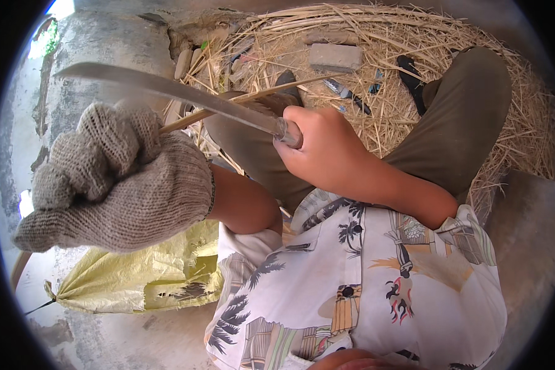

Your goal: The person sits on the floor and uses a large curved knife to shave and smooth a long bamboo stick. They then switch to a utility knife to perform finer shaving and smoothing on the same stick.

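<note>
Gloved left fingers (80, 163) clench a strip (188, 119), likely light and springy, best held clear of the knife (185, 94) gripped in the right hand (324, 145).

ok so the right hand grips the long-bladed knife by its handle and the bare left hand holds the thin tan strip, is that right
Not quite: the left hand isn't bare. The head view shows it in a knitted grey-beige glove, holding the thin tan strip. The right hand does grip the long-bladed knife by its handle.
</note>
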Action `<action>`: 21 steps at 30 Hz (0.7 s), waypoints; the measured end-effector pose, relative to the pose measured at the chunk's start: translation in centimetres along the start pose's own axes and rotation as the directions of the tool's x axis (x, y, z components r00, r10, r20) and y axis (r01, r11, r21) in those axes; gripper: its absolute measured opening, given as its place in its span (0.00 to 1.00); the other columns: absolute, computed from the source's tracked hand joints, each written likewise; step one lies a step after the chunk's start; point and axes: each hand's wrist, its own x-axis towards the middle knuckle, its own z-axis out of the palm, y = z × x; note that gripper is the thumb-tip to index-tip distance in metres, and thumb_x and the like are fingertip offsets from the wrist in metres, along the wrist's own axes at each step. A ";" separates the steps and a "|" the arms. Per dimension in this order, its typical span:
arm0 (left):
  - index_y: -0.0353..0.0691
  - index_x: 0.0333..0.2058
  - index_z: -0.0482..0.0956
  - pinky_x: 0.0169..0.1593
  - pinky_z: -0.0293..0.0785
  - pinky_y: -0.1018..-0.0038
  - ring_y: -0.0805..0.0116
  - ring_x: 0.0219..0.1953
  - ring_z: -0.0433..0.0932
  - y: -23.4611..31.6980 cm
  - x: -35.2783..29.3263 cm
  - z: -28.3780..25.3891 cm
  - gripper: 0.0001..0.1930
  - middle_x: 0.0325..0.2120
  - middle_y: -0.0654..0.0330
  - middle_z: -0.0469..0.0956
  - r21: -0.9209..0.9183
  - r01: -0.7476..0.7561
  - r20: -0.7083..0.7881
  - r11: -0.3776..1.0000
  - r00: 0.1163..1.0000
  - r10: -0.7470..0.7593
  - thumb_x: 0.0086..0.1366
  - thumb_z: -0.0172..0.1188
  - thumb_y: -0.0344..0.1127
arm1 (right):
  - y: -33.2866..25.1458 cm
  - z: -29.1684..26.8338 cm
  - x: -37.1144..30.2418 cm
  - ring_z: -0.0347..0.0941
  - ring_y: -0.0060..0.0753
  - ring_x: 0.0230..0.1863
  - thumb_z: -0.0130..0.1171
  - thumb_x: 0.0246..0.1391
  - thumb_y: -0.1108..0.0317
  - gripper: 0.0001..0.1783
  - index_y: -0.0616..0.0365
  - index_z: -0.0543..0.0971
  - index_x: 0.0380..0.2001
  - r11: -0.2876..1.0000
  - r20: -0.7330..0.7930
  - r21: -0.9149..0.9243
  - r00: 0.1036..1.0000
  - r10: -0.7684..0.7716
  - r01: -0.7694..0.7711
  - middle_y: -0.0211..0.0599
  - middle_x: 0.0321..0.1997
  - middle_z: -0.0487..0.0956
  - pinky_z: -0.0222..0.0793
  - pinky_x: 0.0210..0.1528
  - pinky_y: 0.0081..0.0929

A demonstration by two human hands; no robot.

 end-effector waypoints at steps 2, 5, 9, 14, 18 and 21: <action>0.57 0.18 0.76 0.12 0.47 0.77 0.77 0.10 0.54 -0.5 0.1 -0.8 0.31 0.12 0.73 0.68 -0.023 0.004 0.039 1.000 0.999 -0.003 0.73 0.43 0.69 | 1.1 0.4 0.9 0.82 0.55 0.31 0.66 0.51 0.61 0.13 0.63 0.81 0.30 0.995 -0.007 0.029 0.996 0.091 -0.091 0.50 0.26 0.82 0.78 0.37 0.44; 0.58 0.18 0.77 0.12 0.48 0.77 0.77 0.10 0.55 -1.2 -0.4 -0.2 0.31 0.12 0.73 0.69 -0.106 0.036 0.025 0.994 0.999 -0.034 0.72 0.44 0.70 | 2.4 1.2 1.2 0.78 0.53 0.24 0.66 0.51 0.66 0.12 0.65 0.78 0.26 0.995 -0.087 0.078 0.994 0.066 -0.059 0.51 0.21 0.78 0.72 0.30 0.41; 0.58 0.19 0.79 0.12 0.49 0.77 0.77 0.10 0.56 -0.9 -0.7 0.3 0.31 0.13 0.73 0.69 -0.170 0.048 -0.017 0.984 0.999 -0.051 0.71 0.44 0.70 | 1.2 1.1 0.4 0.76 0.51 0.21 0.65 0.52 0.68 0.12 0.67 0.77 0.25 0.997 -0.127 0.066 0.991 -0.033 0.042 0.52 0.19 0.77 0.69 0.27 0.38; 0.59 0.20 0.80 0.12 0.50 0.77 0.77 0.10 0.57 -0.9 -0.7 0.5 0.30 0.13 0.73 0.70 -0.233 0.046 -0.006 0.971 0.999 -0.049 0.70 0.45 0.71 | 1.1 0.7 0.8 0.80 0.53 0.28 0.66 0.52 0.64 0.13 0.66 0.80 0.28 0.996 -0.019 0.074 0.998 0.057 -0.056 0.52 0.24 0.81 0.75 0.34 0.42; 0.59 0.21 0.82 0.12 0.51 0.77 0.76 0.10 0.57 -1.5 -0.8 0.3 0.30 0.13 0.73 0.71 -0.365 0.047 0.023 0.930 0.999 -0.042 0.70 0.46 0.72 | 1.5 1.1 0.5 0.77 0.45 0.20 0.65 0.53 0.68 0.13 0.68 0.76 0.25 0.993 -0.103 0.119 0.994 0.024 -0.012 0.51 0.18 0.77 0.69 0.27 0.37; 0.59 0.22 0.83 0.12 0.51 0.77 0.76 0.10 0.58 -1.5 -0.8 0.2 0.30 0.13 0.73 0.71 -0.459 0.023 0.024 0.888 1.000 -0.014 0.69 0.47 0.72 | 0.4 0.8 -0.3 0.76 0.46 0.20 0.64 0.53 0.68 0.12 0.67 0.76 0.25 0.993 -0.093 0.103 0.995 -0.044 0.053 0.51 0.19 0.77 0.69 0.27 0.37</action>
